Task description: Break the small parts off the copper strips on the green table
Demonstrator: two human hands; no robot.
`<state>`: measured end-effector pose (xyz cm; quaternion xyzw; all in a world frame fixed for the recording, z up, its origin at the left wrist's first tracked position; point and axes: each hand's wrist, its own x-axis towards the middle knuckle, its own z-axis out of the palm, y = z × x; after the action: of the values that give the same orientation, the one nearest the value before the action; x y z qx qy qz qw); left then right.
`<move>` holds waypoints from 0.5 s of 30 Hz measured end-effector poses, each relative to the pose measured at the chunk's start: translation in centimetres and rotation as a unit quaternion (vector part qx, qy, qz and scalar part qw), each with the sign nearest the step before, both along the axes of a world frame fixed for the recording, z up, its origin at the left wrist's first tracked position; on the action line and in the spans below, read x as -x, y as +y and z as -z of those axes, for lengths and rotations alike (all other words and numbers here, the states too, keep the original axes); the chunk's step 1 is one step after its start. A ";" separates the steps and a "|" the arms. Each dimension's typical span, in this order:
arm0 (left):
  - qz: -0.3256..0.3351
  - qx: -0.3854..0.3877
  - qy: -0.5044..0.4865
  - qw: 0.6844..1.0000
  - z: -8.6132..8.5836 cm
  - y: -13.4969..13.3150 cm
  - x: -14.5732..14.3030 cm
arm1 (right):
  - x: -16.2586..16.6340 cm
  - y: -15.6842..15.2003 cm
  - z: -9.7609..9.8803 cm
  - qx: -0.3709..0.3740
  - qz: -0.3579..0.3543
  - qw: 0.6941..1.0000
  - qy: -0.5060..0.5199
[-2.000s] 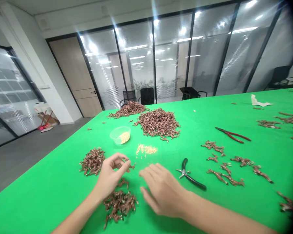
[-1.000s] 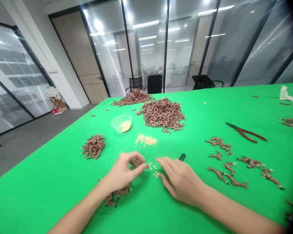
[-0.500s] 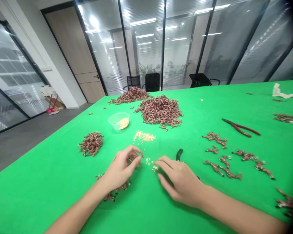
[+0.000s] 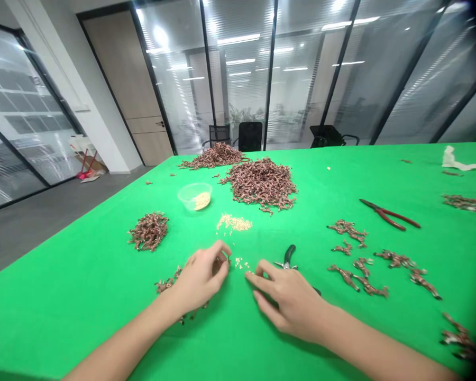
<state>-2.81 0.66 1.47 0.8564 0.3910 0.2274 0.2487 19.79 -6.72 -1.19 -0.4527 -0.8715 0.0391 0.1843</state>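
Observation:
My left hand (image 4: 200, 278) rests on the green table (image 4: 83, 296), fingers curled in a pinch round a small copper-brown piece that barely shows. It lies over a small heap of copper-brown pieces (image 4: 164, 286). My right hand (image 4: 289, 304) lies beside it, fingers stretched toward a few tiny gold bits (image 4: 241, 263) between the two hands; its fingertips touch or nearly touch one bit. Black-handled pliers (image 4: 289, 258) lie just beyond my right hand, partly hidden by it.
A clear bowl of gold bits (image 4: 195, 196), a loose gold scatter (image 4: 233, 223), a big copper heap (image 4: 259, 183), a farther heap (image 4: 216, 155) and a small left heap (image 4: 148, 231). Red-handled pliers (image 4: 388, 214) and copper strands (image 4: 360, 264) lie right.
My left hand moved right from its heap toward the gold bits, still pinched. My right hand slid forward to the gold bits. The view shifted slightly.

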 end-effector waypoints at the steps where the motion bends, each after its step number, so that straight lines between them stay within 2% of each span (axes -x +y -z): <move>1: 0.003 -0.008 0.011 1.000 0.0 -0.1 0.0 | 0.0 0.0 -0.1 0.003 0.002 1.000 -0.008; 6: 0.016 -0.041 0.062 0.997 0.2 -0.2 0.2 | 0.3 -0.1 -0.2 0.010 -0.011 0.999 -0.030; 15: 0.050 -0.058 0.066 0.995 0.2 -0.4 0.2 | -0.1 -0.2 -0.2 0.001 -0.053 0.998 -0.021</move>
<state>-2.98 0.25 1.26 0.9011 0.3497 0.1799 0.1828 19.92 -6.94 -0.97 -0.4072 -0.8979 0.0398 0.1627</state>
